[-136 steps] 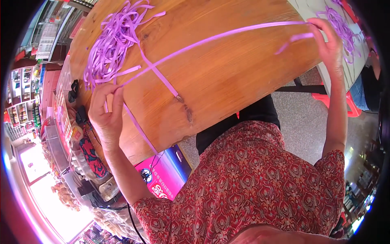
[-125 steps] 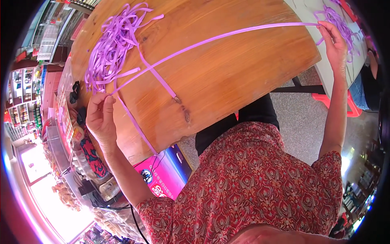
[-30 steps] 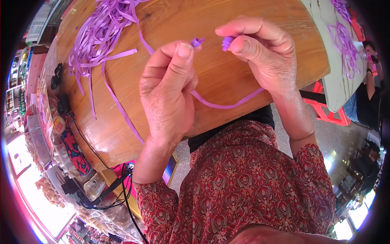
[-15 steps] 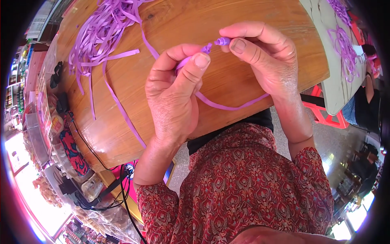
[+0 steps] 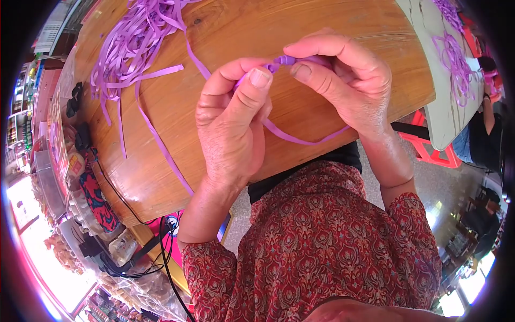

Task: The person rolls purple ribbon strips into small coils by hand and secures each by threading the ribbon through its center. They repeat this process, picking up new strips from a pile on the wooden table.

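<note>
While left fingers [image 5: 259, 80] pinch a purple piece [image 5: 272, 68], right fingers [image 5: 303, 73] pinch another piece [image 5: 285, 60] nearby

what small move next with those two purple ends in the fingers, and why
Probably steer the right purple end straight onto the left purple end: the right hand and left hand each pinch one, tips facing and very close, though contact is hard to tell.

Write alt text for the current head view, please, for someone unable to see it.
A person's left hand and right hand pinch small purple pieces close together above a brown wooden table; a tangled heap of flat purple ribbons lies at upper left.
</note>
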Tool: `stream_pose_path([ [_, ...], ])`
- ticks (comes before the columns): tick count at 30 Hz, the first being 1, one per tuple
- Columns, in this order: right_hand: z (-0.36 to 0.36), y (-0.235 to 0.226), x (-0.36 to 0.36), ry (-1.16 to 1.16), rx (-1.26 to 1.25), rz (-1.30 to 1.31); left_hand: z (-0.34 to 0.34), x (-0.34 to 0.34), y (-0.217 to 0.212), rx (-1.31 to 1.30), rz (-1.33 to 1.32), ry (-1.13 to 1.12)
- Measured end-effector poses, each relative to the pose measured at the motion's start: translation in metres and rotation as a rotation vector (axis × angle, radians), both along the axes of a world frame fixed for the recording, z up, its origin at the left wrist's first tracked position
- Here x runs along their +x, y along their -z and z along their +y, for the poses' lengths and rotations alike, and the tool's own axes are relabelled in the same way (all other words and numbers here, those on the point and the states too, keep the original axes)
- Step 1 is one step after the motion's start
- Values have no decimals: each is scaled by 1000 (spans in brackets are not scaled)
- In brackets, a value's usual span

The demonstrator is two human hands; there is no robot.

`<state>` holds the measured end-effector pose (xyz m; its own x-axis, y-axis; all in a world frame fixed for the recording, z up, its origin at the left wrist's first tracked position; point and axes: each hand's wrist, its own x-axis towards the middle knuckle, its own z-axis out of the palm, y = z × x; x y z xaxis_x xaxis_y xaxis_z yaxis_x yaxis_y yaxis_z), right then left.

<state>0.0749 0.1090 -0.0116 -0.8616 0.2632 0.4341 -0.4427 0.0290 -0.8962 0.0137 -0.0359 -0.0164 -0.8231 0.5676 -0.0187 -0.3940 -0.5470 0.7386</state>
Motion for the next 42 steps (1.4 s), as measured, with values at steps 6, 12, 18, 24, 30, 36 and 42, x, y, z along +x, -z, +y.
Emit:
stream_pose_path([
  [6, 2, 0, 0, -2, -72, -15, -1, 1, -5, 25, 31, 117],
  [12, 2, 0, 1, -18, -102, -29, 1, 2, -9, -61, 171, 109],
  [18, 3, -1, 2, 28, -27, -64, 9, 10, -16, -273, 254, 20],
  [24, 1, -4, -1, 143, 95, -21, 12, 4, -18, -238, 345, 6],
  [30, 2, -5, -3, 628, 759, 283, 10, -10, -18, -77, 38, 24],
  [36, -21, 5, 6, 482, 577, 197, 24, -5, -20, -6, -15, -130],
  [42, -39, 6, 3, 328, 13, -5, 32, -2, -21, 3, 157, -226],
])
